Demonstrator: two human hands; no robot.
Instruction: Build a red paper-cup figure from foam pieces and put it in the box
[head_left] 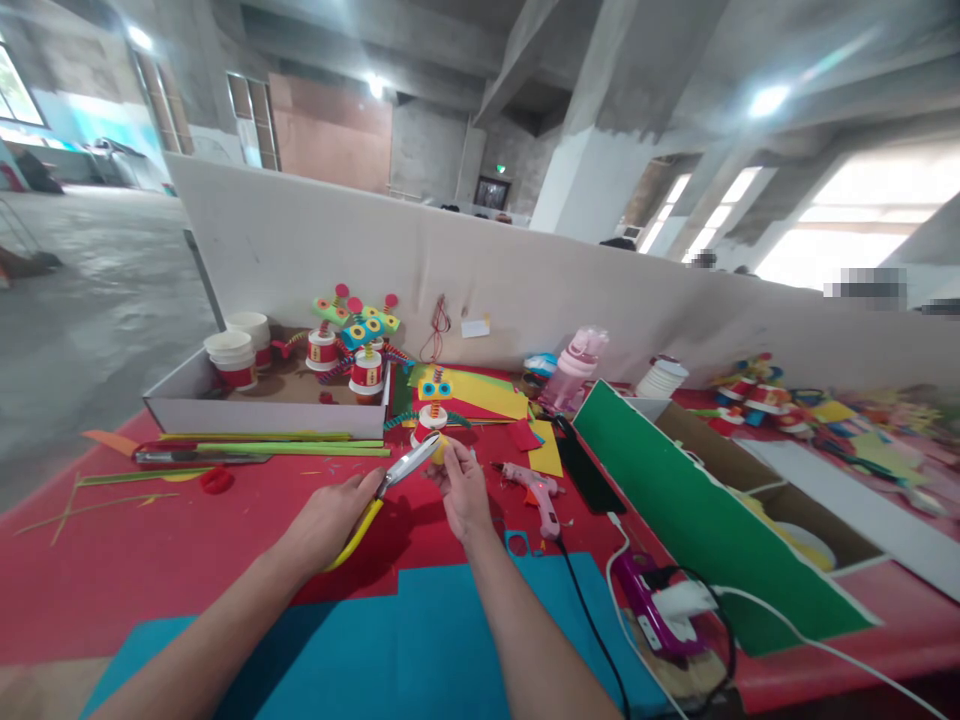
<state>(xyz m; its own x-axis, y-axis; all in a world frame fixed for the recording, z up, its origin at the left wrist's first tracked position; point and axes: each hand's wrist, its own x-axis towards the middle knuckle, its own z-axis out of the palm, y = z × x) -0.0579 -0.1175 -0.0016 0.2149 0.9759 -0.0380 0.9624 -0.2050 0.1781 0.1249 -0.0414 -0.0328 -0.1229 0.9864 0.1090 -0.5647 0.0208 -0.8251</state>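
Note:
Yellow-handled scissors (405, 468) are gripped in my left hand (334, 520), their blades pointing up and right. My right hand (461, 488) pinches a small yellow piece (439, 450) at the blade tips. Just behind the blades stands a red and white cup figure (431, 415) with a blue paper face and striped arms. A pink glue gun (536, 490) lies right of my right hand, its cord running toward the front edge. Blue sheets (450, 640) are spread under my forearms.
A white box (262, 415) at the back left holds cups and cup figures. Green strips (292, 448) lie before it. Yellow paper (487, 395), a black phone (589, 465), a pink bottle (574, 365), a green-sided box (697, 510) and a purple power strip (660, 610) stand or lie rightward.

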